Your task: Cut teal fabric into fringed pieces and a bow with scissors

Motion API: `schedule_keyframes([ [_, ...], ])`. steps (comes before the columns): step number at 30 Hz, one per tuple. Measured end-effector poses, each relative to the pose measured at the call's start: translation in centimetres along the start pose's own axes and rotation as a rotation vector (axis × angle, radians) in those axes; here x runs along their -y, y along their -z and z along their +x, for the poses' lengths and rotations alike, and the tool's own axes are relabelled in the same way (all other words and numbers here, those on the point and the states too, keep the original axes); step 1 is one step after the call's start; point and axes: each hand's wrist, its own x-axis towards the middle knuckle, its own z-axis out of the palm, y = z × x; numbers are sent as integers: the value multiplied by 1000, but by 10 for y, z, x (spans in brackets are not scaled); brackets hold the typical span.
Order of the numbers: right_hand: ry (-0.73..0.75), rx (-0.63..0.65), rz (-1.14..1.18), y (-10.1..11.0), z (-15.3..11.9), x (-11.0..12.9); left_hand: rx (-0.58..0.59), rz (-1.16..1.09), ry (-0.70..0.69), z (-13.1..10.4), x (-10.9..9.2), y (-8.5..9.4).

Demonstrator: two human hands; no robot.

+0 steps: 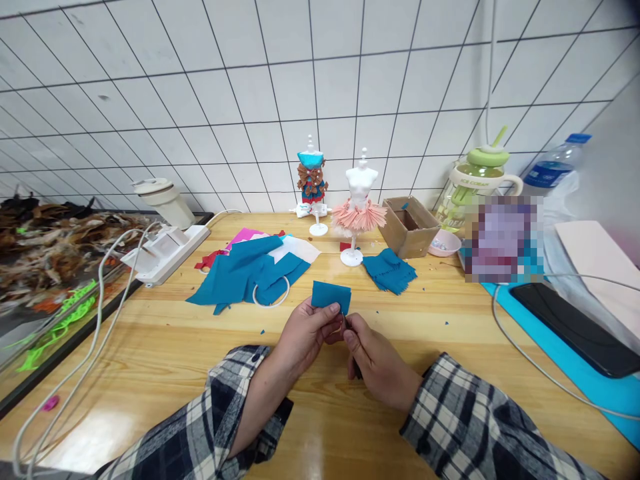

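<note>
Plaid sleeves [465,413] are nearest, at five and seven o'clock. The left hand [304,335] pinches blue cloth [331,295] at twelve o'clock, apparently steadying its edge; the right hand [376,359] grips a dark tool [357,369], probably scissors, there.

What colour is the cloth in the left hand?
The cloth in the left hand is teal blue, best seen in the head view.

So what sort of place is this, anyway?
Probably a small craft or doll-clothes workspace: a miniature dress form in a pink skirt, a second one dressed in brown and blue, and cut teal fabric on a wooden table.
</note>
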Motion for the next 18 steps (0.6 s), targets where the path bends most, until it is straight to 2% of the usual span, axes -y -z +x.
schedule_keyframes([
  [18, -16, -5, -20, 0, 0, 0, 13, -6, 23, 1, 2, 3],
])
